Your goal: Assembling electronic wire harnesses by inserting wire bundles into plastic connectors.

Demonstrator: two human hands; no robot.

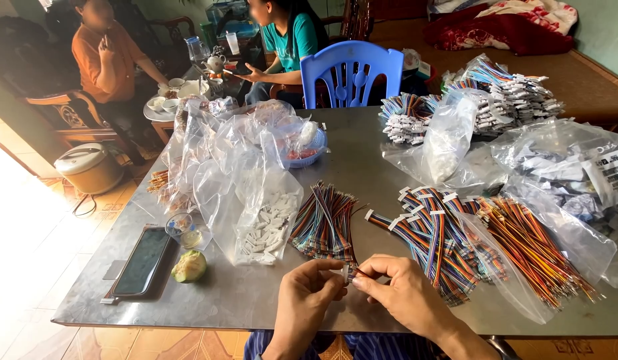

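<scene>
left hand (309,293) pinched small white connector (346,272) | right hand (396,290) gripped its wire end, above near edge of grey surface (362,167) | loose multicoloured wire bundle (322,223) lay just behind | phone (142,261) far left

Single view, head-worn camera. Position: above the near edge of the grey metal table (362,153), close over the person's left hand (308,293) and right hand (406,293) at bottom centre. Facing: forward and downward across the tabletop. Far field: blue plastic chair (352,70), two seated people beyond. No second view shares the scene.
</scene>
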